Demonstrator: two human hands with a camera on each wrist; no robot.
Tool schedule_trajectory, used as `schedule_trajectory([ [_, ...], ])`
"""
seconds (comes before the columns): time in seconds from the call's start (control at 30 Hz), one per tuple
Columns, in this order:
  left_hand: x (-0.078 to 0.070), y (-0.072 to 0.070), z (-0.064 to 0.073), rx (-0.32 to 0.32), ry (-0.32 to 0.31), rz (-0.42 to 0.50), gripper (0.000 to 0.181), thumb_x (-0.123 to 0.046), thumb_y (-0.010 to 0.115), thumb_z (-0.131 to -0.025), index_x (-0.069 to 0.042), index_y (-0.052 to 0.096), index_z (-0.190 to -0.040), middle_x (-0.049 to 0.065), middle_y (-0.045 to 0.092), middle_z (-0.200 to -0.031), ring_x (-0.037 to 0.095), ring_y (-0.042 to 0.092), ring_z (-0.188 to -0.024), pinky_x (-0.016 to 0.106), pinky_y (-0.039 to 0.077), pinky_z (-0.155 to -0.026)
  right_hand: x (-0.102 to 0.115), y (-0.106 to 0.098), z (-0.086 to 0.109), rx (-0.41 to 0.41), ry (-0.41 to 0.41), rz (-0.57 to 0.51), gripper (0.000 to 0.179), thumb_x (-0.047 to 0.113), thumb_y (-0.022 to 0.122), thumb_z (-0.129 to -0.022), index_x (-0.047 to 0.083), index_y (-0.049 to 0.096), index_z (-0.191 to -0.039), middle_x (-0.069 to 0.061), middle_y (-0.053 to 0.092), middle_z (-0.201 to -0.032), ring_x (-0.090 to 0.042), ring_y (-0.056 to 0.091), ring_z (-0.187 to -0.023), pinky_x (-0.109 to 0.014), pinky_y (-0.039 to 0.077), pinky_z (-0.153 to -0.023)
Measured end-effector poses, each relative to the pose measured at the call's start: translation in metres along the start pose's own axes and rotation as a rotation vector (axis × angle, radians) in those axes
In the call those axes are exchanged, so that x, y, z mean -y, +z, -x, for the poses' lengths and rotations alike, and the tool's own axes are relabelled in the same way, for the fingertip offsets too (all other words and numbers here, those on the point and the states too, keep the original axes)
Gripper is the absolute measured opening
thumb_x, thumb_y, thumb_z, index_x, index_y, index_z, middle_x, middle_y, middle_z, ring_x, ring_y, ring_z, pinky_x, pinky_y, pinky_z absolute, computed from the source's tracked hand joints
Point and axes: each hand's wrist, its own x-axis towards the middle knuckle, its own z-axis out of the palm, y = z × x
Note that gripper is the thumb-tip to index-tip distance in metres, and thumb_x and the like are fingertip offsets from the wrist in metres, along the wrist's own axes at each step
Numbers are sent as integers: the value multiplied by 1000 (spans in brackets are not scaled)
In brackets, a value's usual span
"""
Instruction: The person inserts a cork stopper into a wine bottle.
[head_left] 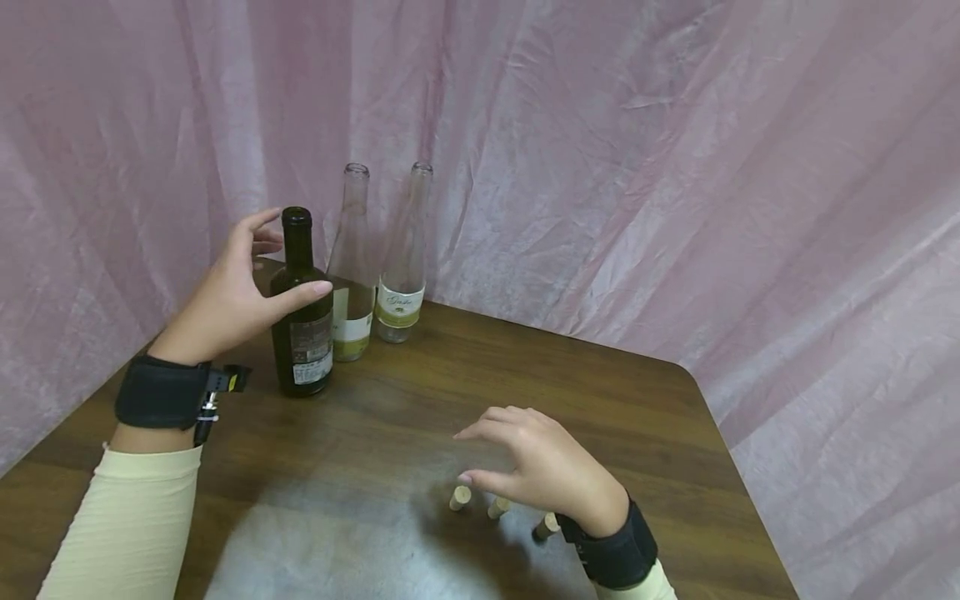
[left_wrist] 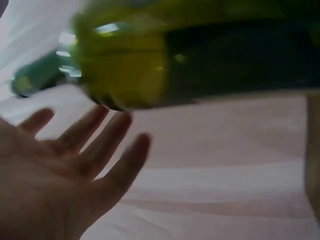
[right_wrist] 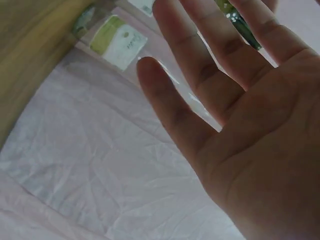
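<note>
A dark green wine bottle (head_left: 302,333) stands upright on the wooden table with no stopper in its mouth. My left hand (head_left: 234,292) is beside it, thumb crossing in front and the other fingers spread by the neck. In the left wrist view the fingers (left_wrist: 120,167) are apart and not wrapped around the bottle (left_wrist: 125,60); contact is hard to tell. My right hand (head_left: 542,458) hovers with loosely bent fingers over the corks. A first cork (head_left: 460,498) stands below the thumb, with a second cork (head_left: 498,507) and a third, dark-bottomed cork (head_left: 546,528) to its right.
Behind the dark bottle stand two clear, unstoppered glass bottles, one clear bottle (head_left: 352,275) close against it and another clear bottle (head_left: 403,283) to the right. A pink curtain (head_left: 570,167) hangs behind the table (head_left: 600,375), along its back and side edges.
</note>
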Motion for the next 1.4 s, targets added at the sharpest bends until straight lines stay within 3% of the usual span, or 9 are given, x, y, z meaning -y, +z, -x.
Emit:
schedule_trajectory([
  [0.1, 13, 0, -3, 125, -73, -30, 111, -45, 82, -88, -16, 14, -170, 22, 45, -149, 43, 46, -137, 67, 37, -104, -2, 4, 0, 56, 27, -6, 42, 53, 72, -95, 27, 77, -127, 22, 65, -112, -2, 62, -101, -32, 50, -93],
  [0.2, 23, 0, -5, 187, -90, -56, 104, -47, 82, -87, -11, 24, -165, 22, 54, -140, 41, 53, -130, 64, 42, -101, -2, 8, -2, 121, 57, -7, 45, 55, 74, -92, 28, 77, -129, 21, 65, -114, -4, 62, -104, -33, 50, -95],
  [0.4, 30, 0, -7, 177, -53, -98, 85, -46, 84, -86, -8, 45, -151, 20, 64, -129, 36, 61, -119, 58, 44, -97, -3, 20, -5, 241, 96, -45, 44, 52, 78, -90, 24, 78, -125, 16, 67, -110, -5, 63, -100, -29, 51, -90],
  [0.53, 31, 1, -5, 174, -59, -116, 85, -49, 84, -85, -9, 47, -151, 20, 64, -127, 36, 62, -117, 58, 45, -96, -3, 33, -7, 292, 84, -54, 30, 39, 81, -88, 25, 80, -115, 15, 67, -105, -2, 59, -87, -23, 49, -82],
  [0.7, 30, 4, -1, 176, -66, -128, 85, -51, 84, -85, -9, 47, -149, 20, 65, -124, 36, 62, -116, 58, 46, -94, -3, 47, -7, 326, 69, -50, 17, 22, 79, -87, 27, 80, -103, 21, 67, -106, 5, 56, -86, -18, 44, -79],
  [0.93, 29, 6, -2, 162, -48, -121, 82, -48, 85, -85, -9, 48, -147, 21, 66, -124, 37, 62, -116, 57, 45, -94, -5, 48, -8, 340, 99, -65, 11, 21, 79, -91, 24, 81, -102, 21, 68, -106, 4, 53, -77, -18, 45, -75],
  [1.17, 27, 5, -4, 135, -43, -151, 83, -51, 85, -82, -11, 52, -147, 20, 68, -121, 36, 63, -113, 58, 47, -90, -6, 44, -11, 264, 75, -65, 12, 29, 76, -97, 22, 81, -103, 19, 62, -95, 4, 56, -76, -15, 44, -74],
  [1.4, 24, 5, -6, 122, 0, -166, 74, -51, 87, -81, -14, 58, -138, 14, 71, -118, 33, 66, -111, 56, 46, -92, -8, 40, -19, -22, -33, -95, 22, 33, 68, -102, 18, 80, -113, 16, 63, -101, -1, 58, -85, -14, 45, -76],
])
